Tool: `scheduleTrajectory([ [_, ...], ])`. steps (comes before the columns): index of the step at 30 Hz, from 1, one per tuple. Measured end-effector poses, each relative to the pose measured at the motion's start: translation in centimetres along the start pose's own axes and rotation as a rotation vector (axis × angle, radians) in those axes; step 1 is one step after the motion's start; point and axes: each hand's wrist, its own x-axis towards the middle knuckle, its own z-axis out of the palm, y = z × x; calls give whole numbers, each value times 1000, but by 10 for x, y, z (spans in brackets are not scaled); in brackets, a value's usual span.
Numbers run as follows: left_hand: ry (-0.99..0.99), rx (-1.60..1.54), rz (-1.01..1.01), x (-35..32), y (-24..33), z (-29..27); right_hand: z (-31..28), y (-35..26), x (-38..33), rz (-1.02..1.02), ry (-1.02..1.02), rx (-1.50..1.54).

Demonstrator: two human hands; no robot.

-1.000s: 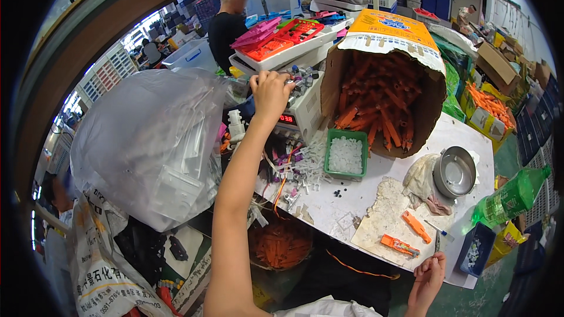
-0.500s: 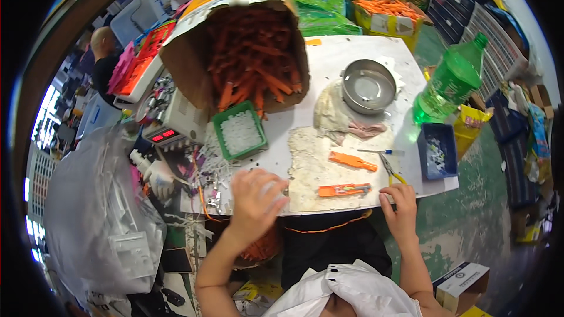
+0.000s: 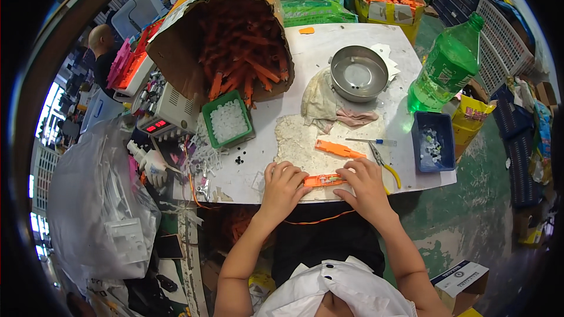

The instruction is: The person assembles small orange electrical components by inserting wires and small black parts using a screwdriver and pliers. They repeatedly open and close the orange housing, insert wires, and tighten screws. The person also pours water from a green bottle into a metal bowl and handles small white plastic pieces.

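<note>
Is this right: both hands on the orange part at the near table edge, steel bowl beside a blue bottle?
Not quite. The head view shows the left hand and right hand on the orange part at the near table edge, and the steel bowl beside a bottle, but that bottle is green, not blue.

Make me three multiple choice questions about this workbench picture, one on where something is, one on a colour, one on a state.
1. Where is the steel bowl?
A. on the floor
B. on the table beside the green bottle
C. inside the cardboard box

2. What colour is the small tray of white parts?
A. green
B. red
C. black

3. How is the orange part at the table's near edge?
A. lying untouched
B. held between both hands
C. dropped in the blue bin

Answers: 1 B, it sits on the tabletop left of the bottle. 2 A, its rim is green. 3 B, the left hand and right hand touch its ends.
</note>
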Motion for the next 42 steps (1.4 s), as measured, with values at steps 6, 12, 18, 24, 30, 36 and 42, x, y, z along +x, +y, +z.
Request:
scheduleTrajectory([
  [6, 57, -3, 1, -2, 2, 2, 11, 8, 12, -78, -77, -56],
  [12, 123, 11, 17, -1, 6, -1, 9, 9, 12, -120, -32, -92],
  [18, 168, 2, 23, 1, 11, -8, -3, 3, 14, -143, 5, -133],
  [24, 175, -11, 19, 1, 17, -20, -14, -5, 17, -156, 23, -124],
  [30, 145, -20, 18, 2, 19, -25, -16, -5, 18, -185, 16, -101],
  [36, 81, -51, -18, -4, 6, -1, 3, 7, 14, -169, -42, -86],
  [42, 153, 46, -57, -16, 21, 12, 13, 13, 11, -141, -78, -66],
])
